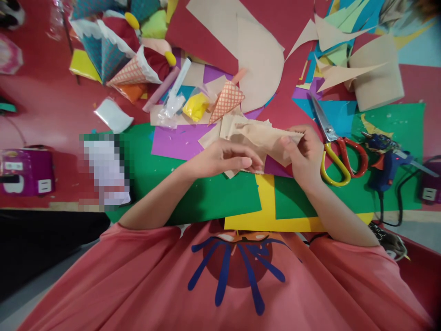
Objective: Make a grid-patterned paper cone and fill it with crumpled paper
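A crumpled beige paper piece (267, 135) with zigzag-cut edges hangs over the middle of the table. My right hand (306, 156) pinches its right end between thumb and fingers. Against its lower left part lies my left hand (229, 158), fingers stretched out and thumb apart; whether the fingertips press on the paper I cannot tell. Just beyond the paper rests a small checked cone (227, 101), beside a yellow lump in clear wrap (196, 108). Scissors (334, 142) with yellow and red handles lie right of my right hand.
A blue hot glue gun (386, 165) with a black cord sits at the right. Several finished paper cones (106, 50) are heaped at the back left. Beige cut-offs (341, 32) lie at the back right. A blurred-out phone (106, 170) is on the left, over green sheets (206, 197).
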A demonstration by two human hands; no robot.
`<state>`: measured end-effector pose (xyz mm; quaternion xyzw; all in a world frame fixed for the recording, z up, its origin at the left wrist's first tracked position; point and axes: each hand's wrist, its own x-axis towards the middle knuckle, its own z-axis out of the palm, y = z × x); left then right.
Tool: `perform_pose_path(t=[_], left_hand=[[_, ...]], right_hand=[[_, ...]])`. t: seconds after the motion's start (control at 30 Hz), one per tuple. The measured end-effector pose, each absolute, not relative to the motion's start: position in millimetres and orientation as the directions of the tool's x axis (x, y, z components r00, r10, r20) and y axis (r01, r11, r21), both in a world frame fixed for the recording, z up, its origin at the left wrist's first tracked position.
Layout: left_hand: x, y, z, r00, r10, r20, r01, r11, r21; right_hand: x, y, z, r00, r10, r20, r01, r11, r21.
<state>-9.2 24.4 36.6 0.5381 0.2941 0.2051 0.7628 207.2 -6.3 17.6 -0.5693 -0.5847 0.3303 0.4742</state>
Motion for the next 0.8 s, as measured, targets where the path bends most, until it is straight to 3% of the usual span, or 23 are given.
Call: perform_pose_path(t=[0.07,0.2,0.5,0.67,0.8], left_hand=[[-4.4,23.5,32.7,0.711,0.656,-0.254,-0.013,0.374,0.928],[3.5,25.5,21.6,0.723,0.657,-0.213,-0.125,0.429,0.895],[8.8,17.0,19.4,0.745,0.581,-0.327,-0.140,0.615,0.776],[7.4,16.1,13.8,0.695,0.623,-0.359,-0.195,0.643,0.740],[5.3,20.2,15.4,0.678,0.649,-0.343,-0.158,0.585,0.795]], right_hand=[[204.9,-9.5,17.9,0.131,0.964,0.230,0.354,0.171,-0.919],[199.2,-17.7,17.8,0.008,0.967,0.254,0.339,0.236,-0.911],[190.2,-15.4,15.9,-0.082,0.997,-0.002,0.015,-0.001,-1.000],[193.3,-9.9,17.1,-0.124,0.991,0.058,0.106,0.071,-0.992],[198.5,-4.9,18.6,-0.082,0.985,0.152,0.281,0.169,-0.945]])
